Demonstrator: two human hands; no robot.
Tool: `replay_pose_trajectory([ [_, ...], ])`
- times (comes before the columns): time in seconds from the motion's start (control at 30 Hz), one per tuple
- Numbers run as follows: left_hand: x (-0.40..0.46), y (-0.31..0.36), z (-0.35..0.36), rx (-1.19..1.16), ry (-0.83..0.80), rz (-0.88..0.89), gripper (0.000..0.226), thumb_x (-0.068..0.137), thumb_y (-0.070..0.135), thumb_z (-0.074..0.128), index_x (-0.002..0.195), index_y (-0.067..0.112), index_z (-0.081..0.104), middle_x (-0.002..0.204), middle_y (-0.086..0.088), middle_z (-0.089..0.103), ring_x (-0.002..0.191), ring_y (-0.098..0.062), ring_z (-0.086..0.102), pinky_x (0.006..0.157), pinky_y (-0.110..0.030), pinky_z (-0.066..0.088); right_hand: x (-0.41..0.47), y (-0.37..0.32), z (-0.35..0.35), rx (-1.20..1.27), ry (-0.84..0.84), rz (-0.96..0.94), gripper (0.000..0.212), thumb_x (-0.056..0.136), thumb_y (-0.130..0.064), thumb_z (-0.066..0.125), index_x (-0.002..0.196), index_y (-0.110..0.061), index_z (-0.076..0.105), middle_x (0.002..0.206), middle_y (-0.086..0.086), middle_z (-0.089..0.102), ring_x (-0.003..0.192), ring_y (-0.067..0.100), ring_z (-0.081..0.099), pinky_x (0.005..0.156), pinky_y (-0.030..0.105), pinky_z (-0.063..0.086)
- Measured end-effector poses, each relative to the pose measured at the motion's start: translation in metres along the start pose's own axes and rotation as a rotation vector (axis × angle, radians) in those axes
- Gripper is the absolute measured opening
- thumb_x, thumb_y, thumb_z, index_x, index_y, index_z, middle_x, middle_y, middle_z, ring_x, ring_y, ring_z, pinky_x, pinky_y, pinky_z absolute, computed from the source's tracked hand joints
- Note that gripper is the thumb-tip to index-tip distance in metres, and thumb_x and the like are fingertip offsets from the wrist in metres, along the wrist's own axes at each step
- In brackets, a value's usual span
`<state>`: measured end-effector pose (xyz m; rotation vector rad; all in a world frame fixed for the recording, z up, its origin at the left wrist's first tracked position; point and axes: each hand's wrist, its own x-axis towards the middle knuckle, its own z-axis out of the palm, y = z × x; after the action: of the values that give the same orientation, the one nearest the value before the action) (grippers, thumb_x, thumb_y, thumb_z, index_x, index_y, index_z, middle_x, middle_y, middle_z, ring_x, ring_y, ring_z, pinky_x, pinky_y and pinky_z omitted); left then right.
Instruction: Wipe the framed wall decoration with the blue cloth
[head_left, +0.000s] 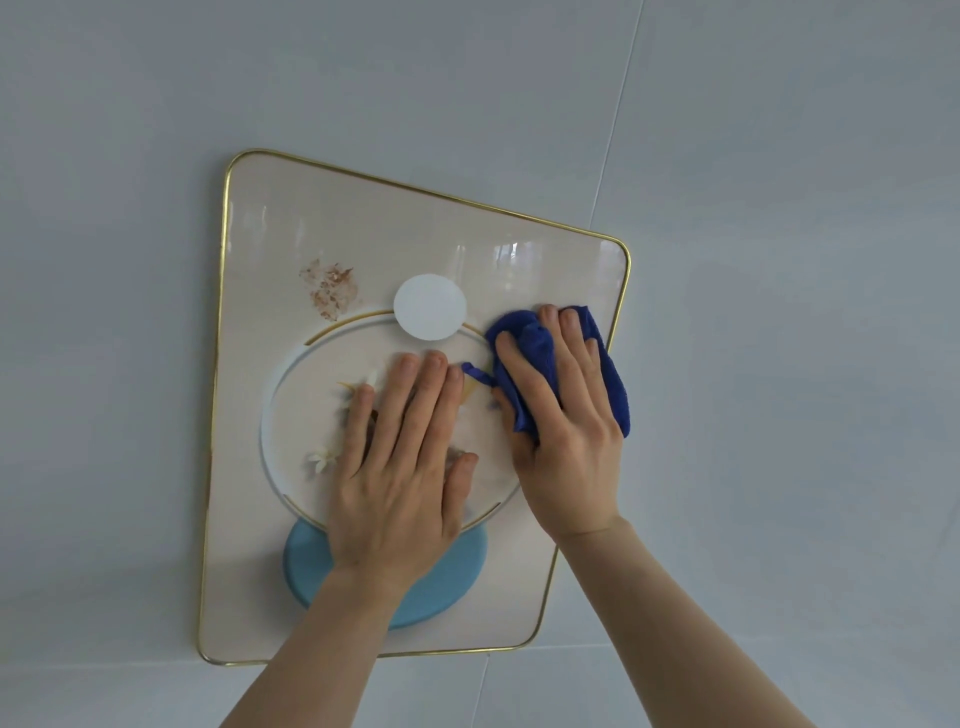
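Observation:
The framed wall decoration hangs on the wall, a cream panel with a thin gold rim, a white disc, a large ring motif and a light blue disc at the bottom. My left hand lies flat on the ring motif, fingers spread and pointing up, holding nothing. My right hand presses the crumpled blue cloth against the panel's right side, near the gold rim. The cloth shows above and to the right of my fingers, and a small corner of it pokes out to the left.
A brownish speckled patch marks the panel's upper left. The pale grey tiled wall surrounds the frame, with thin seams running above right and below it.

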<state>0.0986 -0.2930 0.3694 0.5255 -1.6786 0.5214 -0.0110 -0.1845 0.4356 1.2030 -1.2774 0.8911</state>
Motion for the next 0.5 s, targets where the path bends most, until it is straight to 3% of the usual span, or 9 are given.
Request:
replay_pose_trajectory([
  [0.3, -0.002, 0.000, 0.003, 0.011, 0.005, -0.005, 0.069, 0.108, 0.041, 0.035, 0.167, 0.012, 0.015, 0.177, -0.003, 0.008, 0.164, -0.024, 0.008, 0.134, -0.048, 0.005, -0.010, -0.005, 0.002, -0.052, 0.028, 0.067, 0.042, 0.099, -0.006, 0.072, 0.140, -0.013, 0.065, 0.154, 0.021, 0.055, 0.151, 0.038, 0.042, 0.124, 0.057, 0.036],
  [0.5, -0.002, 0.000, 0.005, 0.009, 0.016, 0.001, 0.068, 0.109, 0.041, 0.033, 0.167, 0.012, 0.015, 0.177, -0.004, 0.009, 0.164, -0.025, 0.008, 0.134, -0.048, 0.005, -0.016, -0.004, 0.003, -0.045, 0.044, 0.081, 0.046, 0.096, -0.001, 0.073, 0.141, -0.013, 0.065, 0.154, 0.022, 0.055, 0.151, 0.039, 0.042, 0.122, 0.060, 0.038],
])
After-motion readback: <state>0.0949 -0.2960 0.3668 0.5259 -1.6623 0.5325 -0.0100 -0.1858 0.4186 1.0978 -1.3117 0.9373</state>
